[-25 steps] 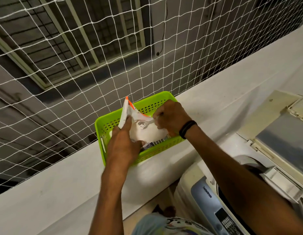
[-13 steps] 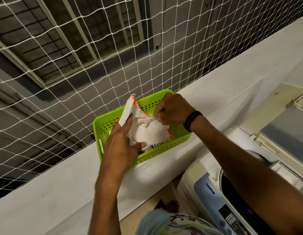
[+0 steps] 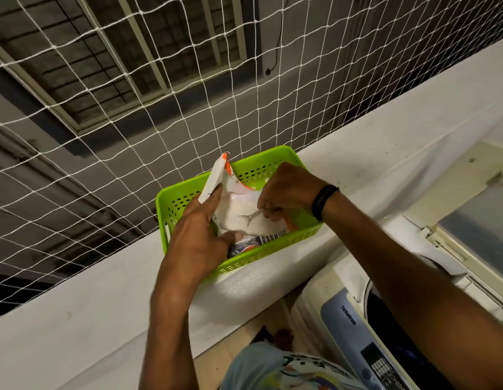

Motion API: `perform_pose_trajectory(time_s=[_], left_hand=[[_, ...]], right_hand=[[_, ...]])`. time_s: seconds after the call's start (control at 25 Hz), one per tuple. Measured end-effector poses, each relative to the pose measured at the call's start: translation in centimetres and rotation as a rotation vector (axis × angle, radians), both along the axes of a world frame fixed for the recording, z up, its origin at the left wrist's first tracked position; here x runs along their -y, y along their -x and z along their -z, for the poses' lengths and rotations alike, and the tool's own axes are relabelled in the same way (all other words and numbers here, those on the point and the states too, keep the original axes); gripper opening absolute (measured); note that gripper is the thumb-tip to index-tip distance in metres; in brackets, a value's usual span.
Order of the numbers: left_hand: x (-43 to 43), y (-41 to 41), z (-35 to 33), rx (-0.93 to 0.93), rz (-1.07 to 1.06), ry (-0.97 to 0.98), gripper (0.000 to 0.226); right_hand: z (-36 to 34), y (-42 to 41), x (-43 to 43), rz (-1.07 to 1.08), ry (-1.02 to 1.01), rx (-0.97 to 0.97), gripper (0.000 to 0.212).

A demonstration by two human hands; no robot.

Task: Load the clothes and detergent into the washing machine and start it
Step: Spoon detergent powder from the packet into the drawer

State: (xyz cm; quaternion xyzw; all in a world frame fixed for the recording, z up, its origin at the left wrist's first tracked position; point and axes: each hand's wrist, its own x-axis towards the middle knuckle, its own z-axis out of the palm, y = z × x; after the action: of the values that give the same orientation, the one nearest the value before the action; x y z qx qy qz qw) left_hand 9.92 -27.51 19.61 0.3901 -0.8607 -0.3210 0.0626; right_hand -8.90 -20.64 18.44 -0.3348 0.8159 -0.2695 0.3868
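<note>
Detergent pouch (image 3: 239, 218), white with orange trim and a barcode strip along its lower edge, sits inside the green basket (image 3: 273, 250); we take the basket as our landmark. The pouch mouth gapes upward, pale powder visible within, and something thin and grey lies on the powder, possibly a scoop, though we cannot say for sure. Left hand (image 3: 199, 243) comes in over the basket's near-left corner, fingers and thumb pinching the pouch's left wall and holding the mouth open. Right hand (image 3: 287, 192) reaches over the basket's right side, fingers curled shut at the pouch's right edge; they seem to grip the grey item or the pouch lip, and we cannot tell which. A dark band sits on that wrist. The basket rests on a white ledge (image 3: 104, 294), with white netting (image 3: 132, 108) rising directly behind it. Below and to the right of the basket stands the washing machine (image 3: 354, 327), lid raised, drum opening dark; clothes inside are not discernible. Risks, in our judgement: the pouch is soft and held by one wall only, so a sharp pull from the right hand could tip it and spill powder through the basket's perforations onto the ledge. An overfilled measure carried from basket to drum could shed powder onto the control panel (image 3: 377, 364).
</note>
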Motion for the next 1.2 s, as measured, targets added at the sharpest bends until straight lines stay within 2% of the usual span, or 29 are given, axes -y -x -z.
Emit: perform_pose_trajectory(time_s=[0.16,0.28,0.44,0.64,1.2], left_hand=[[0.1,-0.1,0.2,-0.015,0.004,-0.003,0.093],[0.2,-0.1,0.5,0.001,-0.013,-0.009,0.092],[0.0,-0.3,0.8,-0.009,-0.025,-0.008,0.087],[-0.1,-0.4,0.8,-0.006,-0.044,0.032,0.078],[-2.5,-0.6,-0.2,-0.089,-0.055,0.207,0.058]], right_hand=[[-0.8,0.0,-0.8,0.116,0.037,-0.029,0.028],[-1.8,-0.1,-1.5,0.146,0.030,0.062,0.025],[-3.1,-0.3,-2.9,0.285,0.134,0.271,0.017],[-4.0,-0.2,-4.7,0.325,0.237,0.370,0.026],[-4.2,-0.9,-9.5,0.415,0.400,0.506,0.022]])
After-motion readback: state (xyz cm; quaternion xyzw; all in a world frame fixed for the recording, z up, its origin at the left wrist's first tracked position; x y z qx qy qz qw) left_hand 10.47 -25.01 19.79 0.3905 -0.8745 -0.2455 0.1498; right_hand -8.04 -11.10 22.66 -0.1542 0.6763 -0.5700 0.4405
